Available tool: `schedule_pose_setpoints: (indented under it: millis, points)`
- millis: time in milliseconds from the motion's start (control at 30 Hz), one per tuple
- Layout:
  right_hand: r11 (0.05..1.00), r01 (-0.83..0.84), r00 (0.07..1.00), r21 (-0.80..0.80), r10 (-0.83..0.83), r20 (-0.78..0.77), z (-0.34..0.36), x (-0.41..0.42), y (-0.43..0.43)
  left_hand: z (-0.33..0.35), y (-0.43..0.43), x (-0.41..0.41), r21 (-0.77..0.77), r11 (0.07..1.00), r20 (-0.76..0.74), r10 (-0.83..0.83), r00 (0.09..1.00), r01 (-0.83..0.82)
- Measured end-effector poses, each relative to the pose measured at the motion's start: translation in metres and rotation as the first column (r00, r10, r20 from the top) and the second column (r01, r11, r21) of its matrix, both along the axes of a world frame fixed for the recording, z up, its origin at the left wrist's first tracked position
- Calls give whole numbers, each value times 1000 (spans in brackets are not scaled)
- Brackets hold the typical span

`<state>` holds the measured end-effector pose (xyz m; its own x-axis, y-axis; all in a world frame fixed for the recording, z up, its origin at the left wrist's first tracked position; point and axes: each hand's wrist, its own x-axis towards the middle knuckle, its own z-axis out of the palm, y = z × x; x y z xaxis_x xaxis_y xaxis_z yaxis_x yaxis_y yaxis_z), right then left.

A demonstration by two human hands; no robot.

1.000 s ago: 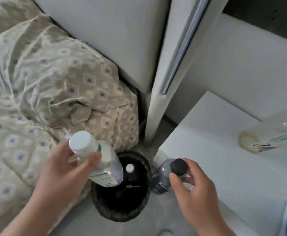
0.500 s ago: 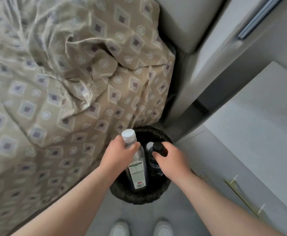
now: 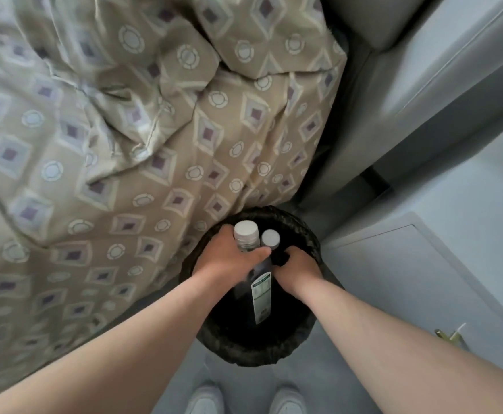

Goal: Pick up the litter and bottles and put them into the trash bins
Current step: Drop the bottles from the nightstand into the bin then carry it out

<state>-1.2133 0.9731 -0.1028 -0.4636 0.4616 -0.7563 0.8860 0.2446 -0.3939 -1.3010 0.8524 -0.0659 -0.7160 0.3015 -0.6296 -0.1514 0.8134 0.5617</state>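
Observation:
A round black trash bin (image 3: 244,351) stands on the floor between the bed and a grey cabinet. My left hand (image 3: 229,255) is wrapped around the neck of a clear bottle with a white cap (image 3: 246,231) and a white label, its body down inside the bin. My right hand (image 3: 299,267) reaches into the bin at the right, curled over the black-capped bottle (image 3: 280,258), which it mostly hides. A second white cap (image 3: 270,237) of another bottle shows in the bin behind my fingers.
A bed with a beige patterned cover (image 3: 124,144) fills the left. A grey cabinet (image 3: 423,279) with a brass handle (image 3: 450,336) is at the right, a grey upholstered headboard (image 3: 393,70) behind. My white shoes (image 3: 244,400) stand on grey floor.
Both hands have gone lower into the bin with their bottles. The view has tilted further down and closer to the bin.

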Motion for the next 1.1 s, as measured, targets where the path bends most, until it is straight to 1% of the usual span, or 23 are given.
schedule_pose_setpoints:
  millis: [100, 200, 333, 400, 500, 600, 767, 900, 1033, 1100]
  points:
    - [999, 30, 1000, -45, -29, 4, -4, -3, 3, -3, 2, 1, 0, 999, 14, -42, 999, 42]
    - [993, 84, 996, -80, -81, 40, -11, -1, 4, -6, 1, 3, -33, 995, 34, -88, 996, 89]
    - [969, 217, 976, -119, -211, 60, -14, 2, 2, -6, -1, 5, -23, 994, 50, -102, 994, 103]
    - [957, 263, 965, -122, -259, 44, -12, 1, 3, -4, 1, 4, -19, 992, 44, -120, 992, 121]
    - [951, 289, 957, -113, -290, 13, -1, 1, 3, 2, 5, 6, -14, 990, 71, -138, 988, 139]
    - [930, 341, 936, -136, -349, -37, 20, 4, 6, 16, 7, 9, 9, 990, 51, -143, 988, 142]
    - [910, 350, 913, -222, -384, -137, 86, 15, 17, 74, 19, 14, 115, 988, -22, -104, 994, 106]
    - [891, 332, 877, -310, -412, -246, 167, 34, 35, 145, 43, 27, 220, 961, -123, -144, 982, 169]
    - [849, 413, 771, -330, -519, -369, 249, 71, 67, 210, 85, 50, 292, 912, -211, -231, 950, 287]
    - [820, 472, 705, -324, -572, -420, 287, 96, 86, 223, 111, 65, 259, 884, -268, -322, 908, 390]
